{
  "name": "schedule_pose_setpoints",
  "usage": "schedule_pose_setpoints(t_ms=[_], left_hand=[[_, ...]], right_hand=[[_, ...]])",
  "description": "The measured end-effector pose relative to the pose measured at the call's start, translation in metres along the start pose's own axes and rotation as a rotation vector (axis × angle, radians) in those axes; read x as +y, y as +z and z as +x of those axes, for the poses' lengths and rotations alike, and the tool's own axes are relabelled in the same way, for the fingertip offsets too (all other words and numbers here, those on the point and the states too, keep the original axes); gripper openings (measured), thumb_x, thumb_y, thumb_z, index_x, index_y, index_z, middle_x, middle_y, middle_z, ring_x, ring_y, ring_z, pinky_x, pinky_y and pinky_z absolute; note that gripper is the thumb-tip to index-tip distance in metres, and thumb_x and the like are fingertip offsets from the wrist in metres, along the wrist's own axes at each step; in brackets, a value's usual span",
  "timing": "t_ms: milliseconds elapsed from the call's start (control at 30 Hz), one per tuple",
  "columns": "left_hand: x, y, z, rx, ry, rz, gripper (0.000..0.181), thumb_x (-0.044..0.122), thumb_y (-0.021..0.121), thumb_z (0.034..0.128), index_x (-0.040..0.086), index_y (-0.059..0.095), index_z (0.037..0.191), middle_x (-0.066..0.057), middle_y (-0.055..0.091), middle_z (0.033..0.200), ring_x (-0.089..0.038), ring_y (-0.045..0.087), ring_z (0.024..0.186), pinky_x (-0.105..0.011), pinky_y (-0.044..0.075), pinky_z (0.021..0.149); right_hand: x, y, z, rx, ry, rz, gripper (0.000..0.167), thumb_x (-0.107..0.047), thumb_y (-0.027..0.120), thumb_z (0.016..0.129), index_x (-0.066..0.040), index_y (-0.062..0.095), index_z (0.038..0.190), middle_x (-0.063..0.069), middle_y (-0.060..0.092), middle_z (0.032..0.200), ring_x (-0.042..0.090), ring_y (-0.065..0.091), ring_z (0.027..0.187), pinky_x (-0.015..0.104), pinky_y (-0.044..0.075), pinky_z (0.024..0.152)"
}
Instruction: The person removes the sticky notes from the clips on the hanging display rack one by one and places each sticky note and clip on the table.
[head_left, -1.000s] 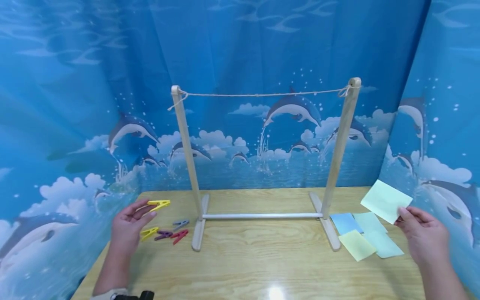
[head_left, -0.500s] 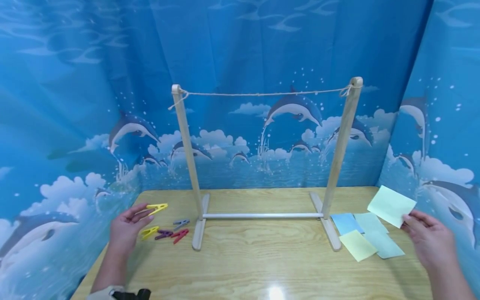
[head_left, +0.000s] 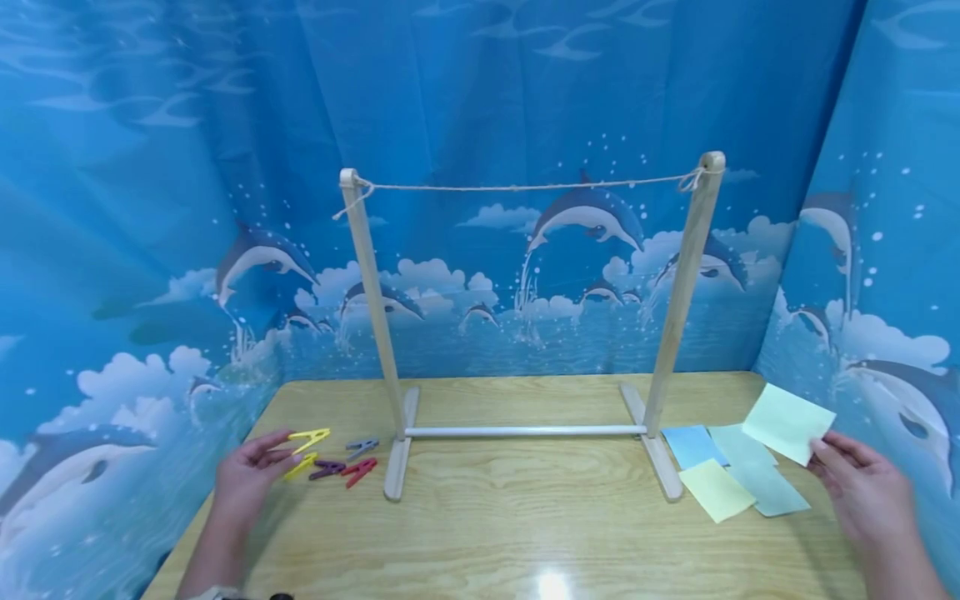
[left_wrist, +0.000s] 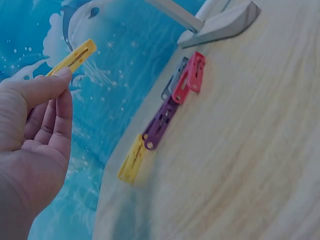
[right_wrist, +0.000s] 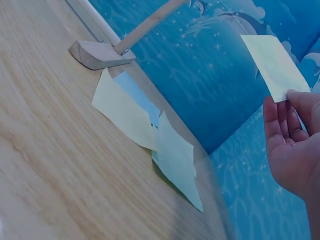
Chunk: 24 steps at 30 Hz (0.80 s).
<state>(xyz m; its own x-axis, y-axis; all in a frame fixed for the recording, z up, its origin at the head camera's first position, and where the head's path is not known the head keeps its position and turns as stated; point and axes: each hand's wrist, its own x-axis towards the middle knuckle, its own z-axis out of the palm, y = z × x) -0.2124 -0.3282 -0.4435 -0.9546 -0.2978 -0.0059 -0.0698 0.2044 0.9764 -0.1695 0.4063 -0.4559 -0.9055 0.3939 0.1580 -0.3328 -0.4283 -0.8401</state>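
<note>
My left hand [head_left: 247,477] pinches a yellow clothespin [head_left: 311,437] between thumb and fingers, held above the table at the left. Below it on the tabletop lie another yellow clothespin [left_wrist: 131,159], a purple one [left_wrist: 160,122], a red one [left_wrist: 190,78] and a grey one [head_left: 363,446]. At the right, my right hand [head_left: 866,487] pinches a pale green paper sheet [head_left: 787,421] by one corner, raised off the table. Near that hand lie a blue sheet [head_left: 693,447], a yellow sheet [head_left: 717,490] and pale green sheets [head_left: 768,487], partly overlapping.
A wooden frame stands mid-table, with a left post [head_left: 372,292], a right post [head_left: 684,292] and a white bottom bar [head_left: 525,432]. A string [head_left: 517,188] is tied between the post tops. Behind the wooden table [head_left: 517,533] hangs a blue dolphin curtain [head_left: 480,100].
The left hand has moved down and slightly left with its yellow clothespin. The right hand has shifted right and down, still holding the pale green sheet.
</note>
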Motion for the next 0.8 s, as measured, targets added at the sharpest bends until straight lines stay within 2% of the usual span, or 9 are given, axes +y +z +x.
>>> schedule_pose_setpoints(t_ms=[167,267,433,600,733,800], left_hand=[[-0.012,-0.006,-0.002,-0.031,-0.029,0.06,0.049,0.004,0.08,0.0787,0.001,0.062,0.125,0.008,0.072,0.09,0.001,0.064,0.082,-0.016,0.054,0.076],[-0.019,-0.012,-0.003,-0.061,-0.055,0.114,0.049,0.009,0.081,0.0789,0.002,0.063,0.124,0.005,0.073,0.093,0.002,0.064,0.081,-0.015,0.052,0.075],[-0.034,-0.021,-0.008,-0.064,-0.072,0.164,0.046,0.007,0.081,0.0785,-0.001,0.065,0.121,0.0,0.074,0.095,0.002,0.064,0.079,-0.014,0.051,0.073],[-0.046,-0.027,-0.011,-0.081,-0.069,0.207,0.05,0.006,0.081,0.0773,-0.006,0.062,0.122,-0.001,0.073,0.103,0.001,0.065,0.08,-0.015,0.051,0.074],[-0.052,-0.032,-0.013,-0.111,-0.058,0.23,0.056,0.008,0.083,0.0752,-0.007,0.06,0.124,-0.009,0.071,0.11,0.0,0.066,0.083,-0.018,0.053,0.074],[-0.054,-0.034,-0.014,-0.123,-0.072,0.233,0.057,0.008,0.084,0.0743,-0.007,0.06,0.125,-0.011,0.07,0.111,-0.002,0.066,0.083,-0.02,0.054,0.074]], right_hand=[[0.002,-0.01,0.001,0.062,0.049,-0.046,0.02,0.006,0.063,0.09,-0.011,0.075,0.09,0.002,0.071,0.08,0.012,0.067,0.067,0.021,0.057,0.061],[0.003,-0.019,0.001,0.075,0.064,-0.047,0.023,0.005,0.062,0.091,-0.013,0.075,0.088,0.0,0.071,0.079,0.01,0.066,0.067,0.02,0.056,0.061],[0.005,-0.031,0.0,0.089,0.08,-0.04,0.029,0.007,0.059,0.093,-0.015,0.077,0.087,-0.002,0.071,0.079,0.008,0.067,0.068,0.019,0.056,0.061],[0.006,-0.036,0.001,0.109,0.097,-0.111,0.028,0.004,0.062,0.092,-0.019,0.078,0.086,-0.006,0.072,0.08,0.005,0.068,0.068,0.017,0.056,0.06],[0.006,-0.04,0.001,0.127,0.126,-0.171,0.026,0.001,0.065,0.091,-0.022,0.078,0.086,-0.009,0.072,0.079,0.003,0.067,0.068,0.016,0.055,0.061],[0.006,-0.043,0.003,0.139,0.145,-0.206,0.026,-0.001,0.066,0.091,-0.023,0.078,0.084,-0.01,0.071,0.078,0.003,0.066,0.067,0.015,0.055,0.061]])
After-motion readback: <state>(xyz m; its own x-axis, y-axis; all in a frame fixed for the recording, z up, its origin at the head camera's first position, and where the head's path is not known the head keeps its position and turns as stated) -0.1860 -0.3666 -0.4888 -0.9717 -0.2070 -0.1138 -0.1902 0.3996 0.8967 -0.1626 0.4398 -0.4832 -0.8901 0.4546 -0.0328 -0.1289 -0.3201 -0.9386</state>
